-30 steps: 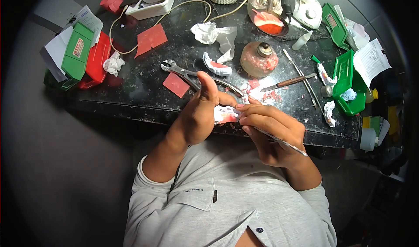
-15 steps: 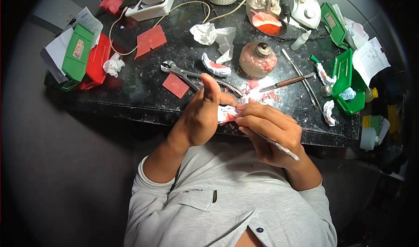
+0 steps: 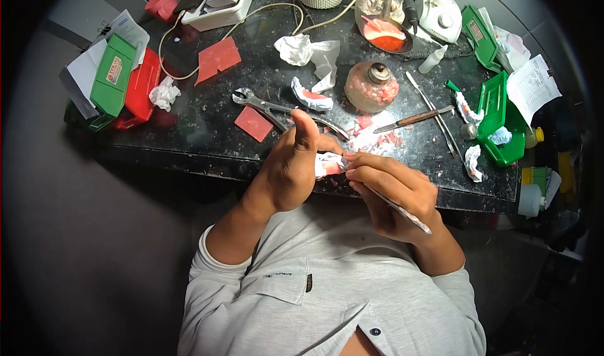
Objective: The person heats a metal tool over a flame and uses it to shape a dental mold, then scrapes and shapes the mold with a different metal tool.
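Observation:
My left hand [image 3: 290, 167] is closed around a white plaster dental cast [image 3: 329, 166] with pink wax on it, thumb pointing up. Between the fingers of my right hand [image 3: 397, 192] is a slim metal carving tool [image 3: 412, 219], its rear end slanting down to the right. Its working tip is hidden by my fingers, close to the cast. Just beyond the hands lie pink wax shavings [image 3: 384, 141] and a wooden-handled wax knife [image 3: 412, 121]. Another white cast with pink wax [image 3: 311, 95] rests farther back, behind large metal pliers [image 3: 264, 103].
A glass spirit burner [image 3: 371, 89] stands mid-table. Pink wax sheets [image 3: 218, 59] lie to the left, near red and green boxes [image 3: 113, 73]. An open green box [image 3: 503, 120], small casts [image 3: 473, 163] and metal tweezers [image 3: 434, 114] are on the right. A pan of red wax [image 3: 387, 40] sits behind.
My right hand has shifted slightly to the right with the carving tool. The cast in my left hand has turned or moved a little, showing more of its pink wax.

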Demonstrator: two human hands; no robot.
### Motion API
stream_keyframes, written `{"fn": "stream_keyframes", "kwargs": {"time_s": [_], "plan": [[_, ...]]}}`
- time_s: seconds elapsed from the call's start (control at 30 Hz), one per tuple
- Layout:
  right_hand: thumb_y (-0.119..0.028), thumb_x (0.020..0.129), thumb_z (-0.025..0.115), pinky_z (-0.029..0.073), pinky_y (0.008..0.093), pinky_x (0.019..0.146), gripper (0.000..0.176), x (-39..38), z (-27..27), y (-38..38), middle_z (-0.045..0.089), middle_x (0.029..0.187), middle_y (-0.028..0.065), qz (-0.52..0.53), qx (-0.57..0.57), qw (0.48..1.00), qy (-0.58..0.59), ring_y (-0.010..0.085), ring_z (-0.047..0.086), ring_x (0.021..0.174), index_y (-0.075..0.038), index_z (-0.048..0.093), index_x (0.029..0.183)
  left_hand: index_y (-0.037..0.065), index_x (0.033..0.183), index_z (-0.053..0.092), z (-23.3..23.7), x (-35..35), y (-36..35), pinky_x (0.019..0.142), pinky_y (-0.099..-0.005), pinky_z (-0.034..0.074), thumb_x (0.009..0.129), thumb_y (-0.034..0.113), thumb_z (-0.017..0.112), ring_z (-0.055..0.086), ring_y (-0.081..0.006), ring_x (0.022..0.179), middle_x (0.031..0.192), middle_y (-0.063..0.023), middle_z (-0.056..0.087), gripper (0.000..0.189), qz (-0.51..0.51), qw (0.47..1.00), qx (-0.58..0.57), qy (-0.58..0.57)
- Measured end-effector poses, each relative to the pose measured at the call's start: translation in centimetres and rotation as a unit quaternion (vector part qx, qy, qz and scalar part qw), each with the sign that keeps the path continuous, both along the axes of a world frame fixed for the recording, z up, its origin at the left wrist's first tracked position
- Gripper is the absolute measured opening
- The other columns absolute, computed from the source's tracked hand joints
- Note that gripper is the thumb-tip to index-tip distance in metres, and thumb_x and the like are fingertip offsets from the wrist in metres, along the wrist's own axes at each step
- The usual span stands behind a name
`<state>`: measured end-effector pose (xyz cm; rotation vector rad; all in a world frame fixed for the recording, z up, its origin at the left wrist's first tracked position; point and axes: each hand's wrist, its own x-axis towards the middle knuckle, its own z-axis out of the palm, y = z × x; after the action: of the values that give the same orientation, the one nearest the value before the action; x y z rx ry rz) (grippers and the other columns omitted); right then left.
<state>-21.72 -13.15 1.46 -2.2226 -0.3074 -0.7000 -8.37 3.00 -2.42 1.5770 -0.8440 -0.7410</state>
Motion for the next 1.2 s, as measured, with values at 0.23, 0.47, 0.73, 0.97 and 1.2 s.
{"fn": "stream_keyframes", "kwargs": {"time_s": [0.23, 0.47, 0.73, 0.97, 1.2], "plan": [[0.014, 0.076, 0.076, 0.062, 0.0331, 0.079, 0.022, -0.2, 0.0, 0.3, 0.074, 0.099, 0.0161, -0.01, 0.008, 1.0, 0.008, 0.028, 0.076, 0.095, 0.004, 0.072, 0.096, -0.009, 0.101, 0.072, -0.5, -0.6, 0.5, 0.077, -0.0266, 0.051, 0.089, 0.086, -0.002, 0.066, -0.0154, 0.083, 0.089, -0.0124, 0.073, 0.121, 0.031, 0.997, 0.023, -0.068], [0.013, 0.077, 0.076, 0.061, 0.0329, 0.078, 0.023, -0.2, 0.2, 0.2, 0.074, 0.099, 0.0162, 0.0, 0.0, 1.0, 0.006, 0.028, 0.076, 0.094, 0.004, 0.072, 0.097, -0.009, 0.102, 0.072, -0.4, -0.6, 0.4, 0.077, -0.0277, 0.05, 0.089, 0.085, -0.003, 0.064, -0.0157, 0.083, 0.088, -0.0126, 0.073, 0.121, 0.013, 0.997, 0.017, -0.069], [0.015, 0.077, 0.075, 0.061, 0.0324, 0.078, 0.023, -0.4, 0.1, 0.4, 0.073, 0.1, 0.017, -0.004, -0.001, 1.0, 0.008, 0.0276, 0.076, 0.094, 0.005, 0.071, 0.097, -0.01, 0.103, 0.072, 0.2, -0.9, 0.4, 0.078, -0.0285, 0.051, 0.09, 0.084, -0.001, 0.065, -0.0171, 0.084, 0.09, -0.0135, 0.073, 0.119, 0.022, 0.996, 0.009, -0.086], [0.015, 0.078, 0.074, 0.061, 0.032, 0.078, 0.022, -0.5, 0.2, 0.5, 0.074, 0.1, 0.0171, -0.013, -0.002, 1.0, 0.011, 0.0272, 0.076, 0.095, 0.005, 0.071, 0.098, -0.009, 0.101, 0.072, -0.2, -1.0, 0.4, 0.078, -0.0293, 0.051, 0.09, 0.084, -0.001, 0.066, -0.0176, 0.083, 0.089, -0.0136, 0.073, 0.119, 0.03, 0.996, 0.018, -0.083], [0.015, 0.08, 0.073, 0.06, 0.0315, 0.078, 0.022, -0.4, 0.0, 1.0, 0.074, 0.102, 0.0186, -0.031, 0.009, 0.999, -0.008, 0.0273, 0.076, 0.091, 0.005, 0.07, 0.099, -0.009, 0.1, 0.072, 1.0, -0.8, 0.0, 0.078, -0.0291, 0.051, 0.086, 0.087, -0.004, 0.066, -0.0174, 0.084, 0.088, -0.0129, 0.073, 0.124, 0.02, 0.999, 0.016, -0.039]]}}
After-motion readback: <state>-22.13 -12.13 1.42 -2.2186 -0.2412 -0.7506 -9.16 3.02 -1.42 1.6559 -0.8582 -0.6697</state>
